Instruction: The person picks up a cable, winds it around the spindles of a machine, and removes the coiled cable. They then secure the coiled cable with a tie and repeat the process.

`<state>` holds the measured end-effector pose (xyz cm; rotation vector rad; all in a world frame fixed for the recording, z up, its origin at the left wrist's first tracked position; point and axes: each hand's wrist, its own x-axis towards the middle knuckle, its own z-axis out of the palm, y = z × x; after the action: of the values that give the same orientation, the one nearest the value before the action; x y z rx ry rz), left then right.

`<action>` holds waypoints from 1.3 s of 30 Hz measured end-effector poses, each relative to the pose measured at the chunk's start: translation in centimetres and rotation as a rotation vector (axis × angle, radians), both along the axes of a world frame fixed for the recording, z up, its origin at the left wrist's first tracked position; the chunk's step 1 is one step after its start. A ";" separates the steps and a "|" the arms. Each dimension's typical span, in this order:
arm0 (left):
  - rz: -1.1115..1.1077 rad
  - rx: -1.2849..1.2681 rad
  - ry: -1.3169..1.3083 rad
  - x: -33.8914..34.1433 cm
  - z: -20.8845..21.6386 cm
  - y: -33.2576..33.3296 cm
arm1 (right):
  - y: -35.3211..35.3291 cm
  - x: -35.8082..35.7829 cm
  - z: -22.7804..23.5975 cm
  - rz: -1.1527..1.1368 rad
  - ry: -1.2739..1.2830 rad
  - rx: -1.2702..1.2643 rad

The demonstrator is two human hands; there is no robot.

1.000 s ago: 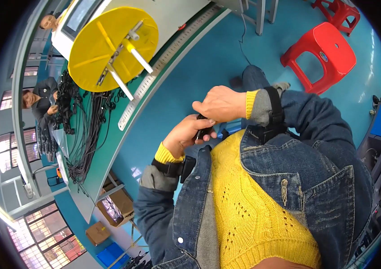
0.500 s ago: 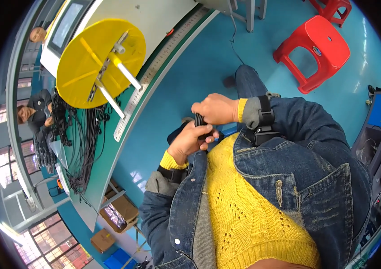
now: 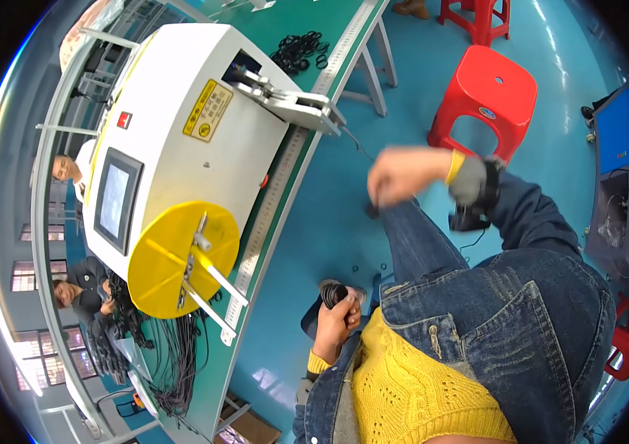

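Low in the middle, my left hand [image 3: 336,323] is closed round a small coil of black cable [image 3: 333,295], which sticks up above the fingers. My right hand [image 3: 407,176] is apart from it, up and to the right, over my denim-clad leg. Motion smears its curled fingers, so I cannot tell whether anything is in them. A thin dark cable [image 3: 356,140] hangs from the metal arm [image 3: 308,111] of a white machine [image 3: 188,111], its lower end close to my right hand. A yellow disc [image 3: 163,255] with metal rods is mounted on the machine's near end.
The machine stands on a green-topped bench [image 3: 218,362] with a metal ruler [image 3: 255,251] along its edge. Black cables [image 3: 181,366] lie in a long bundle, and black loops [image 3: 301,52] lie behind. A red stool [image 3: 488,92] stands right. Two people are beyond the bench.
My hands have separated: the right swung up and right, while the left stays low with the coil. The view has shifted, bringing more of the white machine into sight.
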<state>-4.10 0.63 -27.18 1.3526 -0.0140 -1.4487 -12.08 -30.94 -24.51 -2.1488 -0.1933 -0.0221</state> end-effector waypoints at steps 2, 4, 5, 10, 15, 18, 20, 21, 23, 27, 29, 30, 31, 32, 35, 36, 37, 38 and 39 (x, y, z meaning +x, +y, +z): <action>0.068 -0.030 0.043 0.1 -0.1 -0.4 | -7.1 2.6 -2.0 -0.509 -0.317 -0.134; 0.045 -0.057 0.022 0.5 -0.4 -0.7 | -11.0 6.3 -1.5 -0.820 -0.419 -0.268; 0.030 -0.072 0.011 0.5 -0.5 -1.0 | -12.5 8.1 -2.2 -0.873 -0.516 -0.345; 0.128 -0.006 -0.104 -0.3 0.6 -0.9 | -14.0 15.2 -2.9 -1.023 -0.306 -0.575; 0.184 -0.037 -0.022 0.0 0.0 0.3 | -16.4 17.4 -3.4 -0.983 -0.321 -0.362; 0.183 -0.034 -0.031 0.1 -0.4 0.2 | -17.1 15.9 -2.1 -0.891 -0.346 0.489; 0.190 -0.120 0.046 0.7 -1.2 0.3 | -15.6 13.3 -1.4 -0.832 -0.204 1.033; 0.190 -0.163 0.086 0.9 -1.4 0.1 | -14.5 11.8 -1.2 -0.790 -0.131 1.302; 0.190 -0.206 0.081 1.1 -1.6 -0.4 | -9.9 8.6 -1.3 -0.755 -0.100 1.436; 0.243 -0.288 -0.053 1.2 -1.1 -1.9 | 2.0 1.2 -5.2 -0.590 0.149 1.329; 0.263 -0.270 -0.218 0.5 -0.9 -2.6 | 7.5 -0.7 -6.4 -0.513 0.340 1.282; 0.289 -0.275 -0.231 0.3 -0.9 -2.5 | 9.8 -0.8 -6.2 -0.474 0.448 1.281; 0.307 -0.293 -0.247 0.2 -0.9 -2.0 | 11.7 -0.2 -6.3 -0.439 0.458 1.269; 0.314 -0.314 -0.258 0.1 -0.9 -1.8 | 13.2 0.3 -6.6 -0.409 0.488 1.289; 0.352 -0.314 -0.333 0.2 -0.7 -0.2 | 15.8 1.5 -5.9 -0.301 0.560 1.263; 0.347 -0.288 -0.382 0.2 -0.6 0.6 | 16.5 1.8 -5.5 -0.256 0.585 1.235; 0.340 -0.259 -0.432 0.2 -0.5 1.2 | 17.1 2.1 -5.3 -0.212 0.607 1.209; 0.372 -0.256 -0.445 0.0 -0.6 1.7 | 17.6 2.3 -5.4 -0.180 0.618 1.195; 0.399 -0.237 -0.463 -0.1 -0.7 2.2 | 18.0 2.4 -5.9 -0.164 0.604 1.191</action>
<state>-4.21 2.79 -27.89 1.3728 -0.1988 -0.7585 -9.63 -12.94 -30.39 -0.9067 0.2964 0.3323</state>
